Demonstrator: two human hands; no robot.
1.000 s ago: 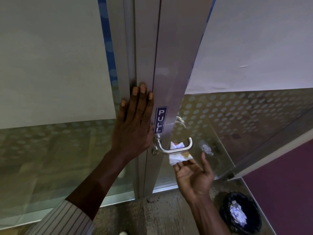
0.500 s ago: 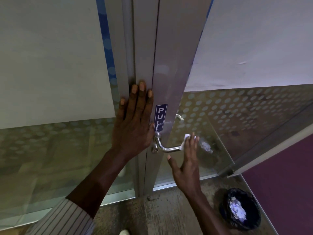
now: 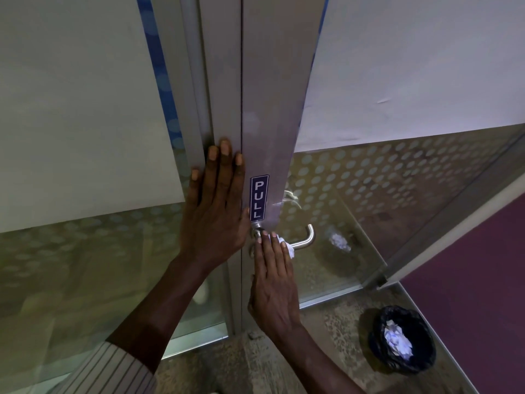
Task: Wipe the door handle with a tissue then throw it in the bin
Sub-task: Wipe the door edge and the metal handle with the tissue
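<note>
A curved steel door handle [image 3: 305,242] sticks out of the aluminium door stile under a blue PULL sticker [image 3: 258,199]. My right hand [image 3: 274,282] lies over the handle's inner end near the stile, fingers flat, pressing a white tissue [image 3: 287,247] against the bar; only a small corner of the tissue shows. My left hand [image 3: 214,209] rests flat and spread on the frame just left of the handle, holding nothing. A black-lined bin [image 3: 403,339] with crumpled white paper inside stands on the floor at the lower right.
The glass door [image 3: 383,194] with a dotted frosted pattern stands ajar, swung away to the right. A fixed glass panel [image 3: 85,251] fills the left. A purple wall [image 3: 483,280] borders the bin. The floor is speckled stone.
My right hand turned palm-down onto the handle and slid the tissue left along the bar, from its outer bend to the end near the stile. My left hand stayed put.
</note>
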